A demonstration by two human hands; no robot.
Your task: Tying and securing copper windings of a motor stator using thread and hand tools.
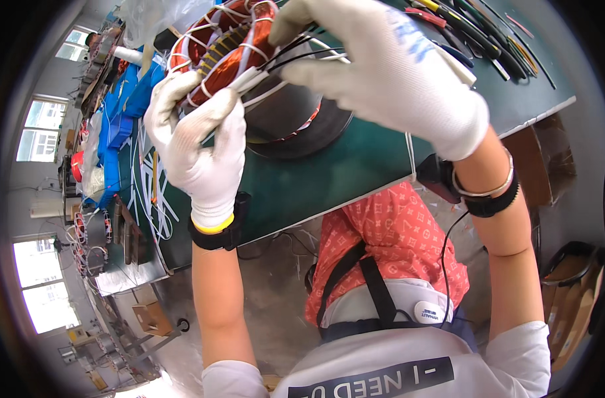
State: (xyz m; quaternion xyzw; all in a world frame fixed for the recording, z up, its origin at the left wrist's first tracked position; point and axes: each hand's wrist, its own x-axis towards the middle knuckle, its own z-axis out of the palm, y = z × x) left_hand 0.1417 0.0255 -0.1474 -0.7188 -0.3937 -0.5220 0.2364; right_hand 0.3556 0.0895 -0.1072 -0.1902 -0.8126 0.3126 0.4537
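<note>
A motor stator [286,109] with a dark cylindrical body stands on the green tabletop. Its orange-red copper windings [261,33] are tied with white cord, and yellow strips line the bore. My left hand [206,136], in a white glove, is closed at the near edge of the windings. Its thumb and fingers pinch a white sleeve [252,81] from which black lead wires [292,52] come out. My right hand [388,73], also gloved, reaches over the stator's right side. Its thumb and forefinger are apart, and the black wires run through the gap between them.
Below the stator is a round black base [315,142]. Hand tools [475,33] and cables lie at the far right of the table. White strips [146,189] are scattered at the left, near blue bins [120,126]. A cardboard box [538,159] stands beyond the table's right edge.
</note>
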